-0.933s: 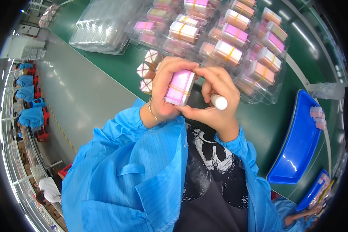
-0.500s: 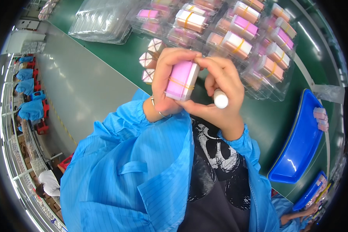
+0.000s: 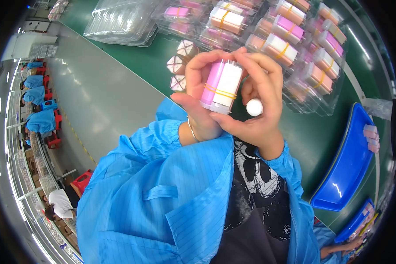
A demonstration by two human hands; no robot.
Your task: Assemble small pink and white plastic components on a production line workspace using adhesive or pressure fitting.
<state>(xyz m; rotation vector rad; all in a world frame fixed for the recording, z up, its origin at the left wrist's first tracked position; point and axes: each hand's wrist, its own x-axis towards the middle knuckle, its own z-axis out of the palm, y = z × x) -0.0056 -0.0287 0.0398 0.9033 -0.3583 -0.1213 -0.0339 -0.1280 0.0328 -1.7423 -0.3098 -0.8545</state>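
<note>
Before my chest is a small bundle of pink and white rectangular pieces [image 3: 220, 86], bound by yellow rubber bands. My left hand [image 3: 200, 94] curls its fingers round the bundle's left and far side, its thumb lifted off. My right hand [image 3: 268, 99] pinches the bundle's ends between thumb and forefinger. Tucked in the right hand's curled lower fingers is a white stick with a round end [image 3: 254, 107]; most of it is hidden, so its kind is unclear. Just beyond the left hand, several bundles with crossed lines on their ends [image 3: 177, 65] stand on the green table.
Clear plastic trays [image 3: 306, 94] of similar banded bundles cover the table's far side. Stacked clear trays [image 3: 119, 22] lie at the far left. A blue bin [image 3: 339, 176] sits at right, pink pieces [image 3: 371, 138] by its rim. Another person's hand [image 3: 352, 244] shows lower right.
The bundle has turned in my hands, so more of its white side faces up. My left thumb has come away from it. The whole view has shifted slightly.
</note>
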